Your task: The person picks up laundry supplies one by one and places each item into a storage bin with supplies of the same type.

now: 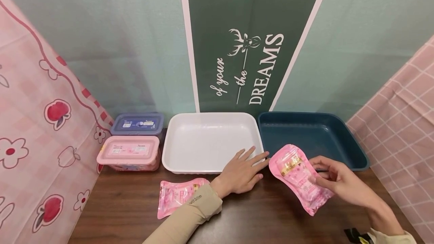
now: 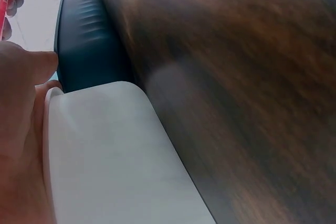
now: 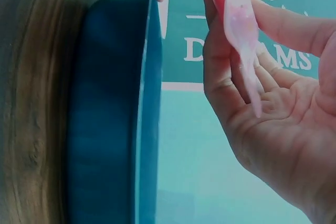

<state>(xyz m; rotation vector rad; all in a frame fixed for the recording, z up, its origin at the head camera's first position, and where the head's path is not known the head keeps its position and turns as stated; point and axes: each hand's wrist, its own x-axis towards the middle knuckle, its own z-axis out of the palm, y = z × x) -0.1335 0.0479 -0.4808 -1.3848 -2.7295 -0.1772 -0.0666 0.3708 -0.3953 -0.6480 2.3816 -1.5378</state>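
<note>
In the head view my right hand (image 1: 339, 180) pinches a pink printed pouch (image 1: 300, 178) between thumb and fingers, raised in front of the dark blue tray (image 1: 305, 134). The right wrist view shows the pouch (image 3: 239, 24) edge-on between thumb and fingers. My left hand (image 1: 240, 172) lies with fingers spread over the front right corner of the white tray (image 1: 210, 146), its fingertips near where the two trays meet. A second pink pouch (image 1: 176, 195) lies flat on the table, partly hidden under the left sleeve.
To the left of the white tray stand a pink lidded box (image 1: 130, 151) and, behind it, a blue lidded box (image 1: 138, 123). All rest on a dark wooden table (image 1: 257, 221). Fabric curtains (image 1: 135, 48) hang at the back and both sides.
</note>
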